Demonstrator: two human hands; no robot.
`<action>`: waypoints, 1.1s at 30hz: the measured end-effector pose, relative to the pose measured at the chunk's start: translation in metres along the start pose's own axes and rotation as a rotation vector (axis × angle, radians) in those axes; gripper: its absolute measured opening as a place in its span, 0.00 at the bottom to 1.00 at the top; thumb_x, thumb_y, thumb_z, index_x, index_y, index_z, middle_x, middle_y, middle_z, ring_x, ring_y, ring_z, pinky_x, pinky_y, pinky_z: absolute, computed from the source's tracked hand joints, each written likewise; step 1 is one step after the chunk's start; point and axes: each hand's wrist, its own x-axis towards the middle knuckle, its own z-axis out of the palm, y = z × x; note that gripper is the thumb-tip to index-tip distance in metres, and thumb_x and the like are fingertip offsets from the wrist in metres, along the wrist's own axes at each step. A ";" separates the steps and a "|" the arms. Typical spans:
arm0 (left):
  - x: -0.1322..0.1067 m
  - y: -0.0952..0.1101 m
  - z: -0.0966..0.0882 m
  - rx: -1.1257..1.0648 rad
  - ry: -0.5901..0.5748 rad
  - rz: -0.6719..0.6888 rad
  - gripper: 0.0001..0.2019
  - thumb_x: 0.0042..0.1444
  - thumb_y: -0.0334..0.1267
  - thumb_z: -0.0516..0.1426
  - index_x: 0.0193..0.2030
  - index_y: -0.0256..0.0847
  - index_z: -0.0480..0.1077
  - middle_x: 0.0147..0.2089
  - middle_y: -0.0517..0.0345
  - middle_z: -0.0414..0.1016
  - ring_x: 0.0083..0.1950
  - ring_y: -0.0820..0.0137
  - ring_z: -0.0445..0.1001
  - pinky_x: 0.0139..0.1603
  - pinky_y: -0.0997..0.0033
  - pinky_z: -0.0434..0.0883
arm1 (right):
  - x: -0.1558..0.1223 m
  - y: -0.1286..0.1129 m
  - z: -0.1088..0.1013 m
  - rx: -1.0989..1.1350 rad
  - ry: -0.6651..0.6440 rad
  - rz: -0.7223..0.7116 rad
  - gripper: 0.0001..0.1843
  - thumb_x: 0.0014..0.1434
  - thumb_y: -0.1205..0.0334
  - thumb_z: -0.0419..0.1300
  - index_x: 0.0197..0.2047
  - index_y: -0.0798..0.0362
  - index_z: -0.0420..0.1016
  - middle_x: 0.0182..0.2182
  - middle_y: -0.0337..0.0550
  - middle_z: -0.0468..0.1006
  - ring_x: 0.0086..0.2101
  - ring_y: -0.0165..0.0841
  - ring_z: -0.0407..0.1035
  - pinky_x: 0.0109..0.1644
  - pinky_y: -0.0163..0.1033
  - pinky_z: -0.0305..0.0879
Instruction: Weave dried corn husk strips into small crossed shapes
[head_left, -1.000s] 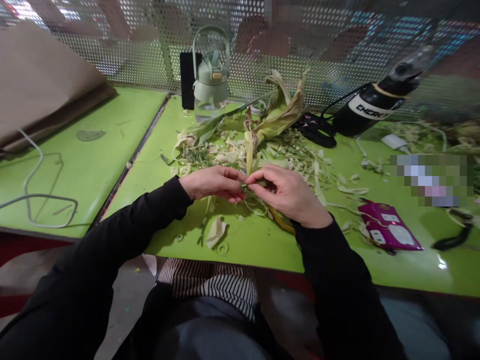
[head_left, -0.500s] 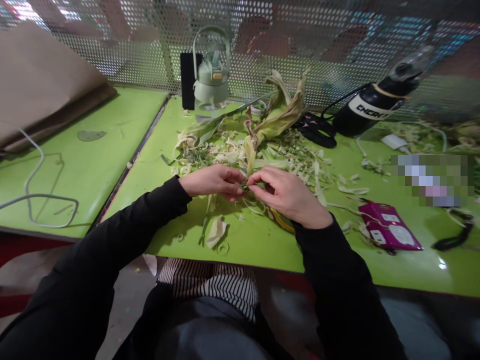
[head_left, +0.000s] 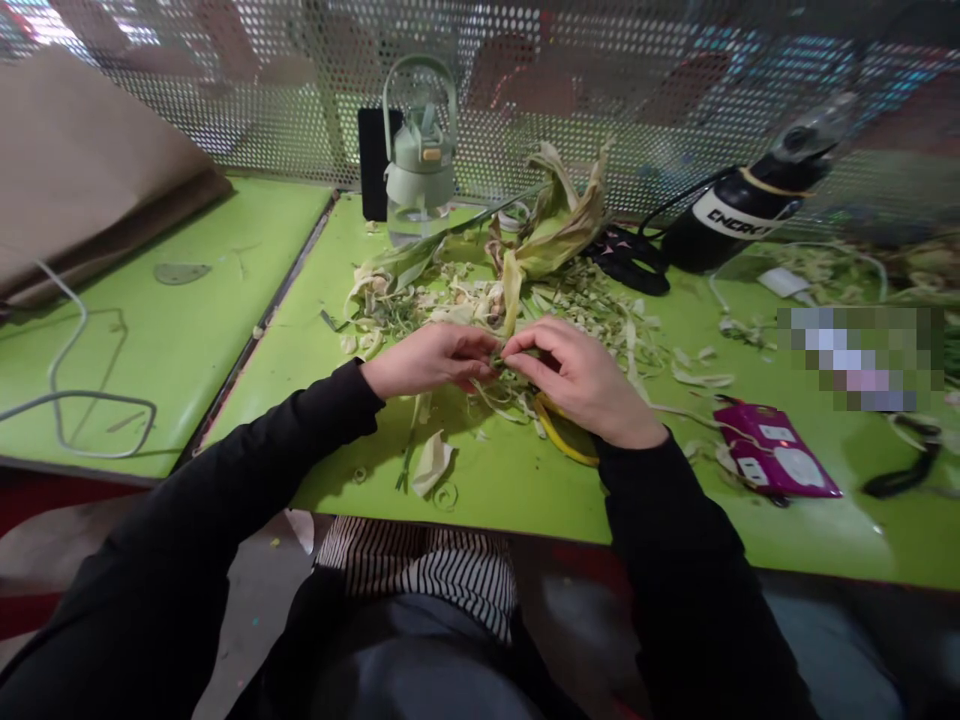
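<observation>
My left hand (head_left: 435, 358) and my right hand (head_left: 581, 378) meet fingertip to fingertip low over the table. Pinched between them is the green lower end of a pale yellow corn husk strip (head_left: 511, 290), which rises away from my fingers. Its held end is mostly covered. Beyond it stands a larger dried, curled corn husk (head_left: 562, 240). Chopped husk scraps (head_left: 600, 312) lie heaped around and behind my hands. A yellow loop (head_left: 564, 442), perhaps a handle, shows under my right hand. One loose pale husk piece (head_left: 433, 463) lies nearer the table edge.
A pale green bottle (head_left: 421, 175) stands before a dark slab (head_left: 373, 165) by the perforated screen. Black scissors (head_left: 637, 262) and a black "ENERGY" bottle (head_left: 739, 220) are at back right. A purple power strip (head_left: 780, 447) lies right; brown paper (head_left: 97, 170) and a grey cable (head_left: 64, 390) left.
Both hands have shifted slightly to the right, still close together. The husk strip's top has moved right too, and more of the yellow loop shows.
</observation>
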 end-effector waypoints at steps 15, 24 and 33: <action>-0.001 0.004 0.004 -0.140 0.094 -0.054 0.09 0.62 0.25 0.54 0.41 0.32 0.76 0.37 0.54 0.80 0.37 0.76 0.79 0.41 0.75 0.78 | -0.003 0.000 0.010 -0.106 0.030 -0.062 0.07 0.67 0.63 0.56 0.38 0.53 0.72 0.36 0.45 0.75 0.37 0.37 0.71 0.41 0.43 0.66; -0.003 0.010 0.007 -0.153 0.092 -0.075 0.09 0.61 0.24 0.56 0.46 0.30 0.75 0.37 0.55 0.79 0.33 0.79 0.76 0.44 0.73 0.78 | -0.004 -0.005 0.017 -0.088 0.108 -0.016 0.06 0.66 0.63 0.57 0.37 0.53 0.73 0.35 0.44 0.76 0.34 0.35 0.70 0.37 0.41 0.66; -0.001 0.007 0.007 -0.094 0.142 -0.073 0.08 0.57 0.21 0.58 0.43 0.29 0.73 0.34 0.58 0.78 0.31 0.80 0.74 0.41 0.75 0.76 | -0.006 -0.013 0.018 -0.057 0.146 0.025 0.06 0.63 0.69 0.56 0.42 0.50 0.70 0.33 0.39 0.77 0.31 0.32 0.71 0.35 0.38 0.65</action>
